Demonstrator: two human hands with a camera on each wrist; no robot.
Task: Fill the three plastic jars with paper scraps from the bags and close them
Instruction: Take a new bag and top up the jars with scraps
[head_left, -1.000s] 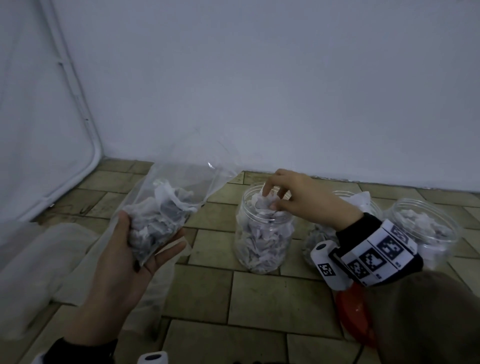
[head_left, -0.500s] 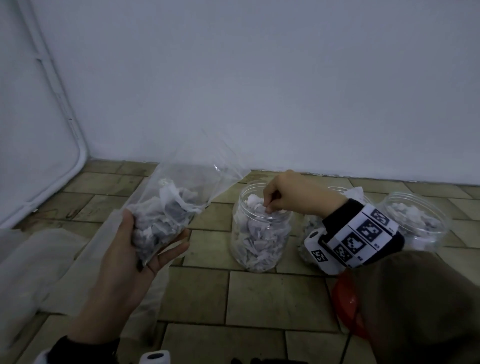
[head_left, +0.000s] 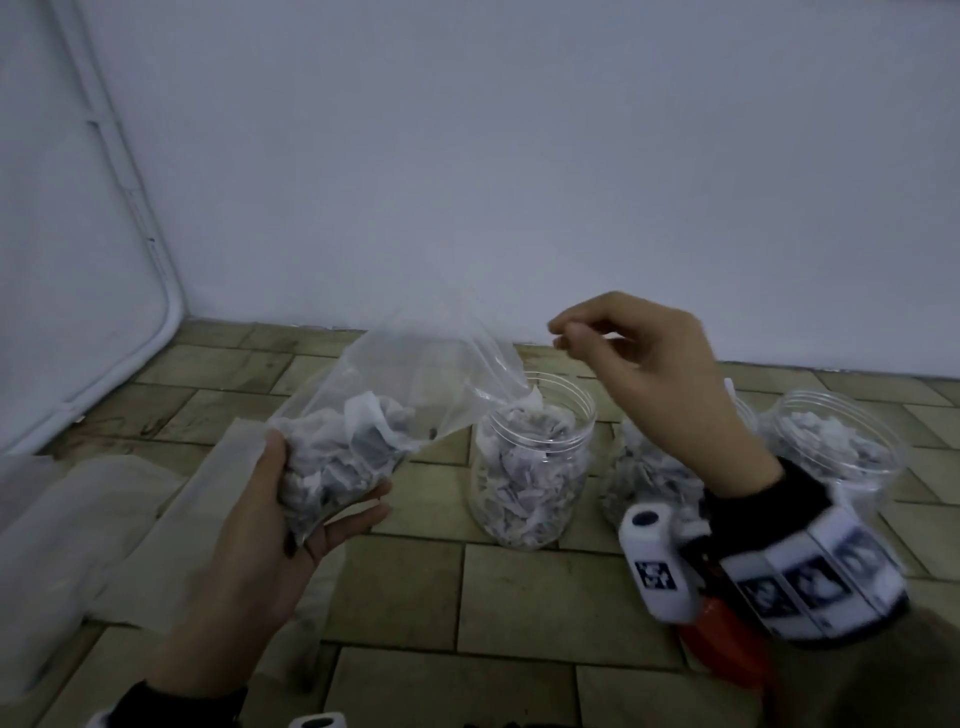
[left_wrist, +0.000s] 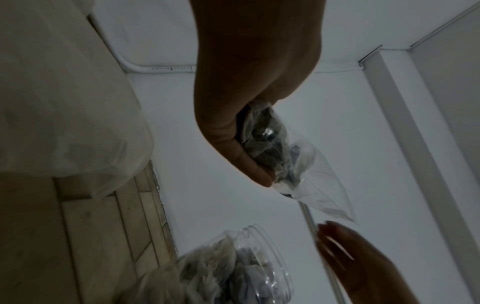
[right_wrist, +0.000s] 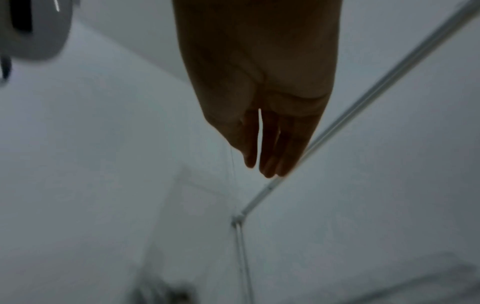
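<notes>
Left hand (head_left: 270, 525) grips clear bag (head_left: 384, 415) of paper scraps (head_left: 353, 447), fingers curled round its bottom, bag mouth tipped toward nearest jar (head_left: 530, 467). Right hand (head_left: 660, 374) empty above that jar, fingers loosely together. Three open jars on tiled floor (head_left: 545, 592) (all scrap-filled), middle jar (head_left: 644, 473), right jar (head_left: 831, 447).

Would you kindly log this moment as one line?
left hand grips bag | right hand empty above jar | jars unlidded

A bare indoor room corner: tiled floor (head_left: 519, 597), plain white wall (head_left: 519, 156).
</notes>
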